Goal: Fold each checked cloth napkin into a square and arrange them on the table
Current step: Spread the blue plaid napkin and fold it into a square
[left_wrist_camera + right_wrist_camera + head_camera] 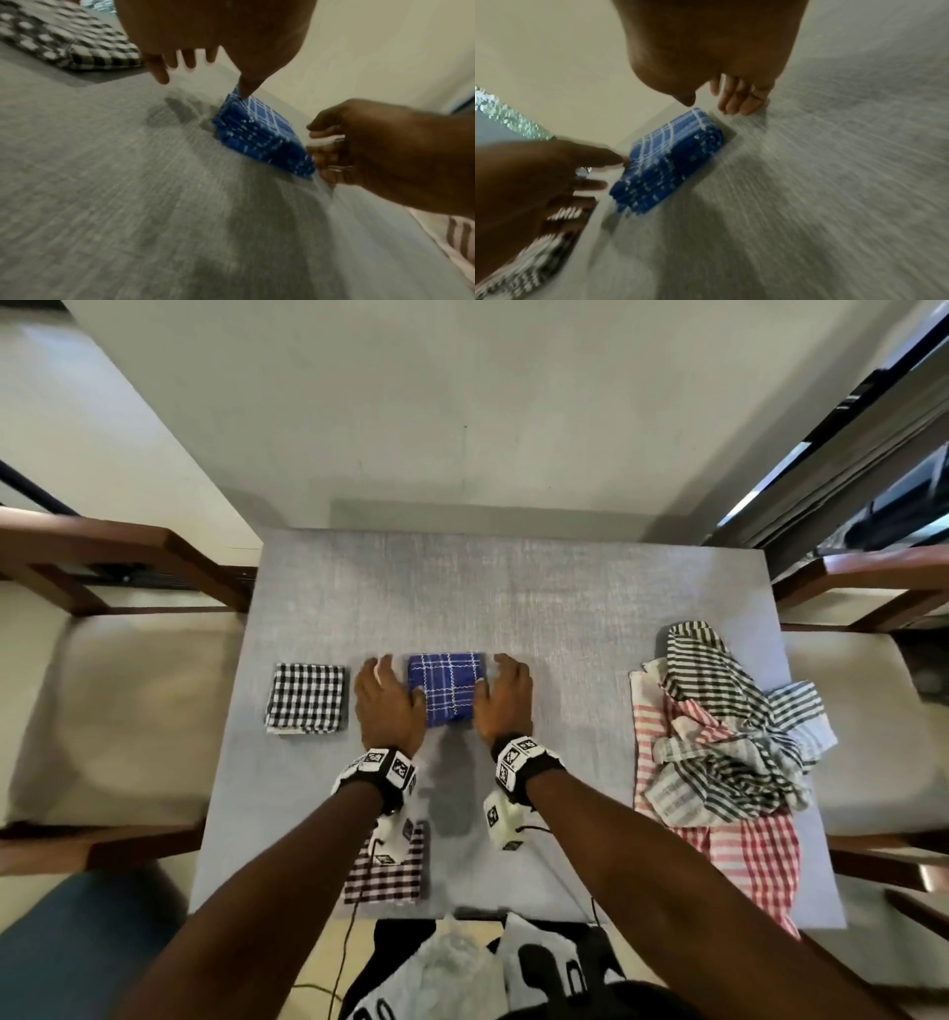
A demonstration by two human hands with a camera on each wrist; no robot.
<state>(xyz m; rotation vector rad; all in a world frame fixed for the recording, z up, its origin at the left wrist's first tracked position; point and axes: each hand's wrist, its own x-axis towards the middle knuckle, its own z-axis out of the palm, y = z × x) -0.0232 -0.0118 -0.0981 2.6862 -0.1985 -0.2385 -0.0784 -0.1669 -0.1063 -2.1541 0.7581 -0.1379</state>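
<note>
while both my hands flank it, the blue checked napkin (448, 689) lies folded square on the grey table (539, 608)

from the left: a wooden chair (92, 588) stands beside the table, then the black-and-white folded napkin (306, 698) lies flat, just beside my left hand (386, 706); that hand is released, fingers spread and straight, only the thumb tip touching the blue napkin's left edge; my right hand (506, 703) rests at the right edge, fingers loosely bent with tips on the table beside the cloth, gripping nothing; nearer me, under my left wrist, lies a dark red checked folded napkin (390, 875); well apart to the right sits a heap of unfolded napkins (729, 742), striped and red-checked, at the table's right edge
</note>
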